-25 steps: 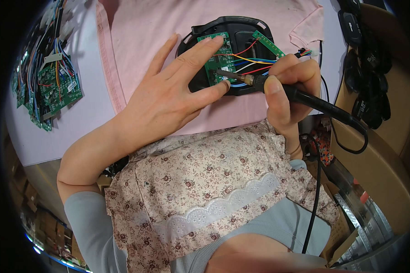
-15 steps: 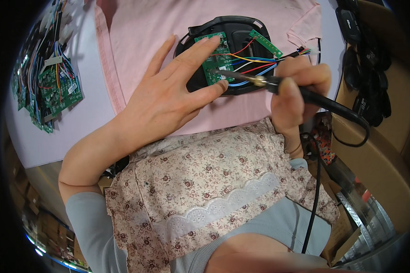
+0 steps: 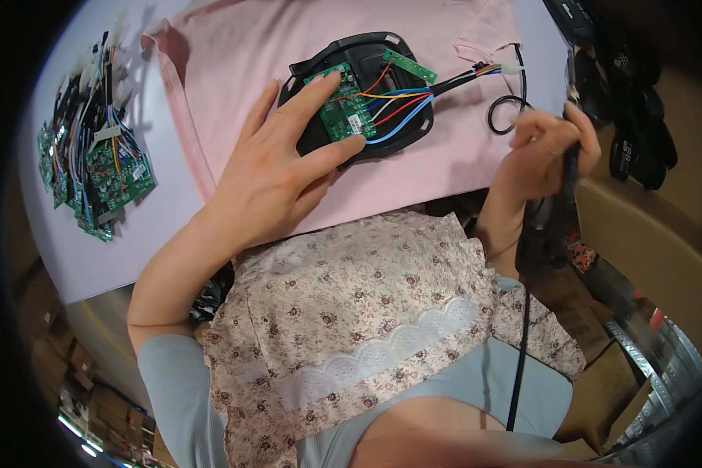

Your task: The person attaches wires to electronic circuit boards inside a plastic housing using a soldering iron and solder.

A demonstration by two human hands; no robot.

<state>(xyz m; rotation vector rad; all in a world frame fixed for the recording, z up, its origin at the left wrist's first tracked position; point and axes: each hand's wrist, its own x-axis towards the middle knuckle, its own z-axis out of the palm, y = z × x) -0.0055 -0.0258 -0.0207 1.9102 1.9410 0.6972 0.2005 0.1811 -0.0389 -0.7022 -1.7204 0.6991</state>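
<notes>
My left hand (image 3: 269, 175) lies with fingers spread across a green circuit board (image 3: 339, 117), fingertips resting at its edges. The board sits inside a black plastic housing (image 3: 364, 56). A narrow green strip board (image 3: 410, 68) is at the housing's upper right. Red, yellow, white and blue wires (image 3: 404, 111) run from the main board into a black cable ending in a white connector (image 3: 512, 69). Away to the right, my right hand (image 3: 540, 152) is closed around the dark handle of a corded soldering iron (image 3: 571, 165), blurred by motion and pointing away from me.
Pink cloth (image 3: 234, 54) lies under the housing on a pale table. At the left is a pile of wired circuit boards (image 3: 117, 175). Several black housings (image 3: 639, 148) lie at the right by a cardboard box (image 3: 655, 226). The black cord (image 3: 520, 359) hangs past my lap.
My right hand has carried the soldering iron off the board and out to the right, its tip now pointing away. My left hand stays spread on the board. The whole view has shifted slightly.
</notes>
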